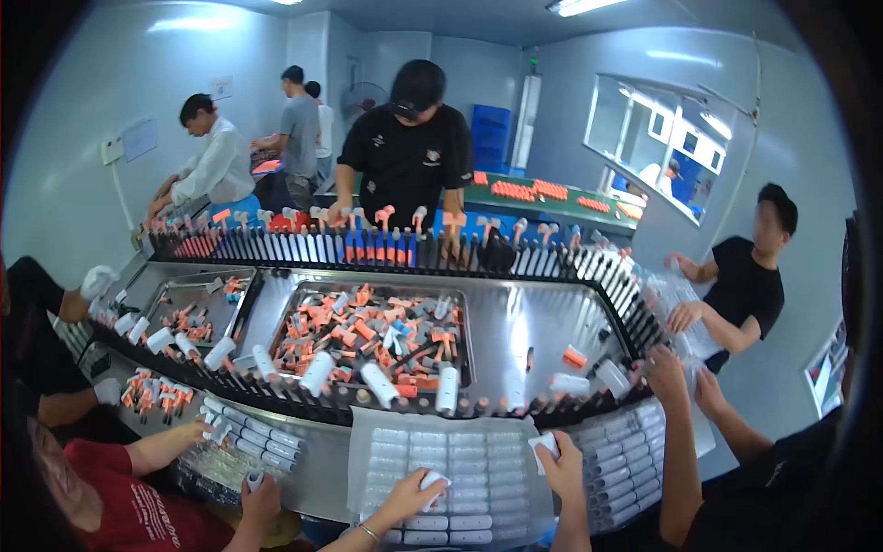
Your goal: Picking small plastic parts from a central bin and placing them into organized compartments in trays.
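Note:
My left hand (411, 501), with a bracelet at the wrist, is closed around a small white casing (433, 481) above the near rows of a tray. My right hand (563, 465) is closed on another white piece (544, 442), seemingly a similar casing, over the tray's right edge. The tray (361, 460) has a clear plastic liner and holds white cylindrical casings (467, 440) lying in columns, with several more along its near edge. Fingers partly hide both held pieces.
A black conveyor rail (497, 410) with upright pegs carrying white casings curves just beyond the tray. Inside it, a metal tray (469, 322) holds piled orange and grey parts. Co-workers' hands work close on the left (260, 497) and right (664, 373). More casings (630, 460) lie at right.

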Available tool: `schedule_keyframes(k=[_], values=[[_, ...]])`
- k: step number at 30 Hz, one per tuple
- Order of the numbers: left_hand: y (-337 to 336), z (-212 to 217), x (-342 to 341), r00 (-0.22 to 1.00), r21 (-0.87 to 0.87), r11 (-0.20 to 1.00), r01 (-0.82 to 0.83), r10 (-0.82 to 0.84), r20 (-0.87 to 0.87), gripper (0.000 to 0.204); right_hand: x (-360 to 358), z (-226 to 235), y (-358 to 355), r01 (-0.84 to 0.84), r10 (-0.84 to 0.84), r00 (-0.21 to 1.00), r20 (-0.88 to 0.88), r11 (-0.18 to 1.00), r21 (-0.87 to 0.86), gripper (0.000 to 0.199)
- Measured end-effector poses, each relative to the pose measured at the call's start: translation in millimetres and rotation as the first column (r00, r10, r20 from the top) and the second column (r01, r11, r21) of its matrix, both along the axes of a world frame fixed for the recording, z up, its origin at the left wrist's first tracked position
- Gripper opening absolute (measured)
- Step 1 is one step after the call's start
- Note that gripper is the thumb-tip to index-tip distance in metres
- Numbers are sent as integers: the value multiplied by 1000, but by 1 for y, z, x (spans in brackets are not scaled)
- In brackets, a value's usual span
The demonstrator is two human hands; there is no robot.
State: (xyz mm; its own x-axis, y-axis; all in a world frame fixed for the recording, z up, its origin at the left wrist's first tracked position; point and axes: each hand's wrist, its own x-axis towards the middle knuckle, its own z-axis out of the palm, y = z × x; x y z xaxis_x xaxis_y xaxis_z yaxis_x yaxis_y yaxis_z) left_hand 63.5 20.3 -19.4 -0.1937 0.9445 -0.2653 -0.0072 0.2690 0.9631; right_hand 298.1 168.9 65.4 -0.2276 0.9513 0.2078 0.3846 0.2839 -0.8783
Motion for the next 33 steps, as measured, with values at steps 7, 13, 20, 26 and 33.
schedule_keyframes(k=[7, 13, 20, 26, 33], values=[[9, 3, -21, 986, -110, 991, 78, -60, 158, 35, 13, 0, 9, 7, -7, 1000, -19, 1000, 26, 40], [13, 8, -6, 997, -41, 999, -16, 19, 71, 31, 25, -2, 11, 2, -2, 1000, -14, 1000, 2, 39], [11, 19, 10, 992, -4, 992, -122, 122, -7, 25, 29, 0, 10, -18, 19, 996, -91, 1000, 15, 36], [12, 18, 11, 992, -5, 992, -126, 126, -4, 24, 20, -6, 6, -42, 36, 988, -148, 998, -39, 35], [11, 16, 9, 992, -6, 992, -123, 123, 25, 25, 18, -11, 4, -21, 23, 996, -84, 1000, 18, 34]])
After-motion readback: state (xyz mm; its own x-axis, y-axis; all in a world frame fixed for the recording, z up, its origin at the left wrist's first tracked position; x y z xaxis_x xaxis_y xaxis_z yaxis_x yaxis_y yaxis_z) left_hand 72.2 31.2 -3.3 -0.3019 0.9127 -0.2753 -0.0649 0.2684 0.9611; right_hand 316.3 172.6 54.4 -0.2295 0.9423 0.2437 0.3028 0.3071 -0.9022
